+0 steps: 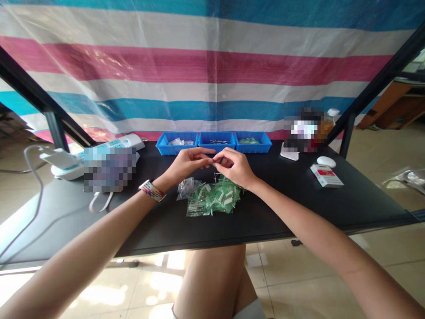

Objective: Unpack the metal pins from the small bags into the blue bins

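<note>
My left hand [187, 165] and my right hand [235, 166] meet fingertip to fingertip above the middle of the table. Both pinch at the same spot, and whatever is between the fingertips is too small to make out. Just below them lies a heap of green plastic packets [215, 198] with white and metallic slim pieces in it. Left of the heap are some clear plastic bags [187, 188]. Behind my hands stand three blue bins: the left bin [177, 149] has clear packets, the middle bin [217, 145] thin metal pieces, the right bin [253, 147] green packets.
A white power strip [128, 142] with a plugged-in charger [63, 160] and cable lies at the left of the black table [149, 235]. At the right are a red-and-white box [327, 176], a white oval object [326, 161] and a bottle [332, 117]. A striped sheet [212, 66] hangs behind.
</note>
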Demonstrator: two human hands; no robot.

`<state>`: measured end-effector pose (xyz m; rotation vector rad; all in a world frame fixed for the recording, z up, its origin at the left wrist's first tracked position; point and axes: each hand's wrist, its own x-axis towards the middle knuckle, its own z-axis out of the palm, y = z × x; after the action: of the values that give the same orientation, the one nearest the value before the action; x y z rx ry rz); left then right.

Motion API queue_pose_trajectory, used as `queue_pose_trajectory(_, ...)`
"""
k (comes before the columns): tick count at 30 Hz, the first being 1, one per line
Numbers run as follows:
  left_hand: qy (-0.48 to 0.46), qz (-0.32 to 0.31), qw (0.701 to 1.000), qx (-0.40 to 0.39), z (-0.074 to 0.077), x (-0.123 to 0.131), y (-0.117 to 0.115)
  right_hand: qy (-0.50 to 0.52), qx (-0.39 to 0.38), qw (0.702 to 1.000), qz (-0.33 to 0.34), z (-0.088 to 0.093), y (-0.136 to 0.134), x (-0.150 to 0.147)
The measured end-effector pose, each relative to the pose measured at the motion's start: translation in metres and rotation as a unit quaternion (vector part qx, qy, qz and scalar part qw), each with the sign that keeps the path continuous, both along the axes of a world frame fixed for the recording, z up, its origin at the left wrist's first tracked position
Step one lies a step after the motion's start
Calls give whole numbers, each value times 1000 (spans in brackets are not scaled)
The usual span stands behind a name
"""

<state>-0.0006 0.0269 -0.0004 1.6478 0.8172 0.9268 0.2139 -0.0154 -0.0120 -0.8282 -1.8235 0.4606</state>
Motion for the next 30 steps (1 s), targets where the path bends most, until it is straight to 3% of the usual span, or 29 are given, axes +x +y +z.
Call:
queue_pose_trajectory(6,11,-5,1000,19,3,0,-2,12,-19,1000,-8,0,-2,-1)
queue_pose_trajectory(13,2,-16,996,87,2,1,-5,85,-113,990,-22,0,3,4)
queue_pose_trajectory(22,28,21,990,139,-3,0,-3,123,-174,977,1,-2,5,4)
queue_pose_trajectory(26,48,34,987,148,0,0,-4,168,-183,969,12,-2,3,3)
queue_pose_trajectory(30,57,52,986,148,1,0,-4,148,-159,976,26,-3,4,3)
